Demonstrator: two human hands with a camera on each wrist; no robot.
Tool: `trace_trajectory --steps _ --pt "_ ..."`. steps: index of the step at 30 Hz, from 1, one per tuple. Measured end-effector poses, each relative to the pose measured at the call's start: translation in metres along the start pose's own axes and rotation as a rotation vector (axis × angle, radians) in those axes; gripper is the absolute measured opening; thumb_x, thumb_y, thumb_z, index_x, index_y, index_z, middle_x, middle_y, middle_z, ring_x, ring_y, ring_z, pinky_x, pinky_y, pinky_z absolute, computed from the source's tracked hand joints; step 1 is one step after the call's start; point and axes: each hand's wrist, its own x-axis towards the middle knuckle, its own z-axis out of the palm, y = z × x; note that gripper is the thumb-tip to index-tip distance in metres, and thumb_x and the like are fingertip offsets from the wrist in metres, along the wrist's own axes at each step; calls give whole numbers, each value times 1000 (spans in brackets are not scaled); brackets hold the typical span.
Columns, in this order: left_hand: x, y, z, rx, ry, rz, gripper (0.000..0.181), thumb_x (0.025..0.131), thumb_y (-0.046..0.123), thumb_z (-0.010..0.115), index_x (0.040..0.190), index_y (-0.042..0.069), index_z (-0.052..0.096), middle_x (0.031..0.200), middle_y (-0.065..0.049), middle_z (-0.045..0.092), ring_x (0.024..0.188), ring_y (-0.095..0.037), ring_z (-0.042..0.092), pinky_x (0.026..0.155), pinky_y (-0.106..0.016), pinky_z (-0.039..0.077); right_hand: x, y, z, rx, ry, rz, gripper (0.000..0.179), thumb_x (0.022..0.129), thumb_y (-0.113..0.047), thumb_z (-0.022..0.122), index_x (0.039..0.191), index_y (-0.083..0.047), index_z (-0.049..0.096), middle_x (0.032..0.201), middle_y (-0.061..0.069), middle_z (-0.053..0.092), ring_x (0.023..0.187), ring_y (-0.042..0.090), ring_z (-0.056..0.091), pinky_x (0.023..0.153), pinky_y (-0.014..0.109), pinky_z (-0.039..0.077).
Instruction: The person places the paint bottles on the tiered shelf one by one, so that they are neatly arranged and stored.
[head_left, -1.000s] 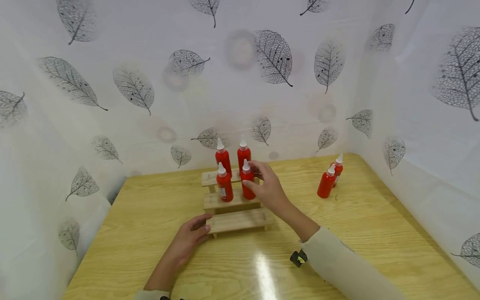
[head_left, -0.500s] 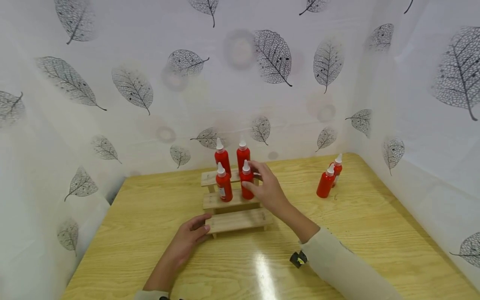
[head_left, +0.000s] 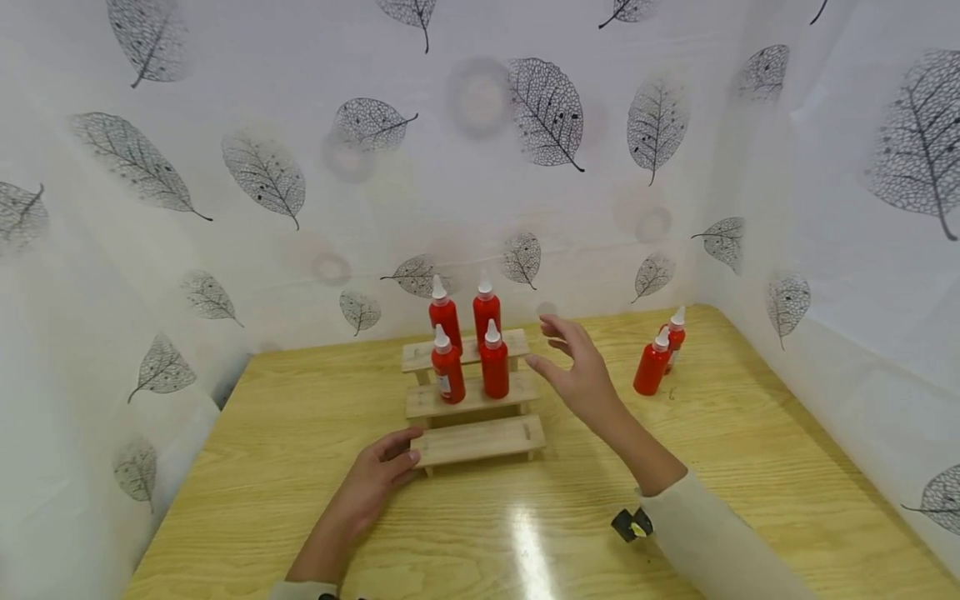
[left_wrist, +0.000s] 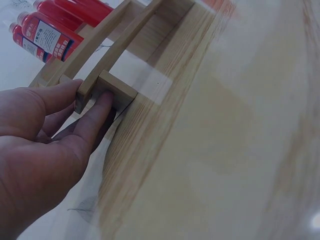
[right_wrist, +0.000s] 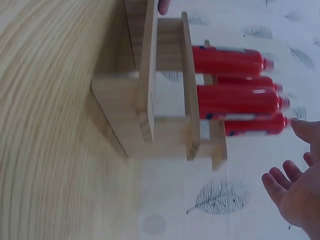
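Head view, right hand [head_left: 581, 377] grip spread, empty, beside bottles [head_left: 495, 360]

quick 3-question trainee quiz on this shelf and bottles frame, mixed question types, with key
1. True or false: the right hand grips a red bottle.
2. How many red bottles stand on the stepped wooden rack?
3. What does the left hand touch? A) a bottle B) the rack's lowest step C) only the table

Key
1. False: it hangs open beside the rack, holding nothing.
2. Four; two more bottles stand apart on the table.
3. B
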Motion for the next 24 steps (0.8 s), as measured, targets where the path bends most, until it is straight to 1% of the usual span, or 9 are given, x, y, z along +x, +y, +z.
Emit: trace_trajectory --steps 6,11,13,17,18,19,20,22,24 --pt "-1 0 0 3 3 0 49 100 14 63 146 2 49 149 -22 45 127 -25 55 103 -33 53 -8 4 -34 -98 50 -1 59 92 -12 75 145 -8 49 134 13 54 129 29 51 112 42 45" --pt "-2 -1 0 -8 -4 3 50 100 14 63 146 2 48 149 -23 45 126 -24 55 103 -32 54 -18 10 -65 -174 94 21 60 93 -16 75 147 -9 48 137 13 53 129 29 50 110 20 44" --pt "-2 -1 1 -6 -6 6 50 100 14 63 146 2 48 149 -23 44 126 -24 55 102 -32 54 -22 14 -76 -212 113 44 61 94 -19 74 147 -10 48 138 13 52 130 30 50 109 18 44" --pt "-2 0 1 0 -3 8 50 100 14 63 146 1 48 149 -23 44 127 -25 55 102 -32 54 -30 19 -97 -273 150 123 64 94 -26 73 149 -11 45 139 15 51 128 35 52 110 41 48" --pt "-2 0 1 2 -2 8 50 100 14 63 146 1 48 149 -23 44 127 -25 55 102 -33 54 -32 20 -101 -276 162 143 64 94 -26 74 150 -11 45 139 15 50 127 35 53 110 44 47" --pt "-2 0 1 3 -1 8 50 100 14 63 146 1 48 149 -23 44 127 -25 55 102 -33 54 -33 23 -105 -272 175 158 64 94 -26 74 150 -11 45 138 15 50 127 34 53 110 43 47" --pt "-2 0 1 4 1 7 50 100 14 63 146 1 48 149 -23 44 127 -25 55 103 -33 54 -35 25 -109 -263 188 167 64 94 -25 74 150 -10 44 138 15 50 126 33 52 110 41 47" --pt "-2 1 1 5 4 5 49 100 13 62 146 1 48 149 -23 45 127 -25 55 103 -33 54 -38 31 -115 -235 217 176 64 94 -21 74 149 -7 44 138 15 50 126 28 51 109 25 47" --pt "-2 0 1 2 4 5 49 100 13 62 146 1 48 149 -23 45 127 -25 55 102 -33 54 -40 38 -120 -206 240 190 63 95 -19 73 149 -5 44 137 14 49 125 23 50 103 9 44"
